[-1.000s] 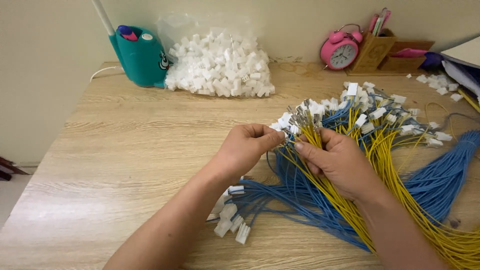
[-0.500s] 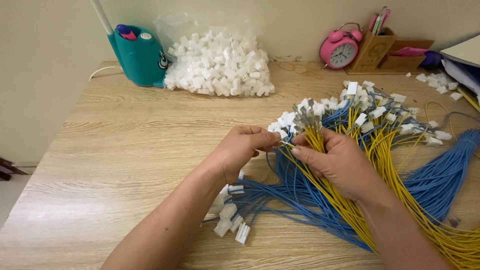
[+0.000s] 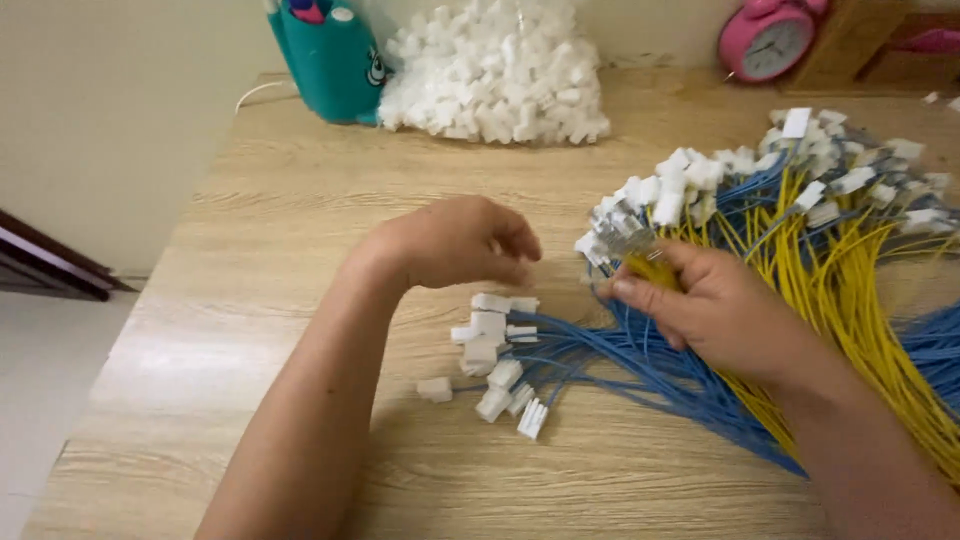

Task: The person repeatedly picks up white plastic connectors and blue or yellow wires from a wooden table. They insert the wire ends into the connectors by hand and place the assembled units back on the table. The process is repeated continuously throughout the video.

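blue wire bundle (image 3: 640, 365): runs left-right, connector ends under curled, seemingly empty left hand (image 3: 462, 243); right hand (image 3: 715, 310) pinching yellow wires (image 3: 850, 300).

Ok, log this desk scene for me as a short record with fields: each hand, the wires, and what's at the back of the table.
left hand: left hand hovers curled above loose white connectors; whether it holds anything cannot be told
right hand: right hand grips a bundle of yellow wires near its connector ends
blue wires: blue wires fan across the wooden table under the right hand
back of table: bag of white connectors, teal container, pink alarm clock
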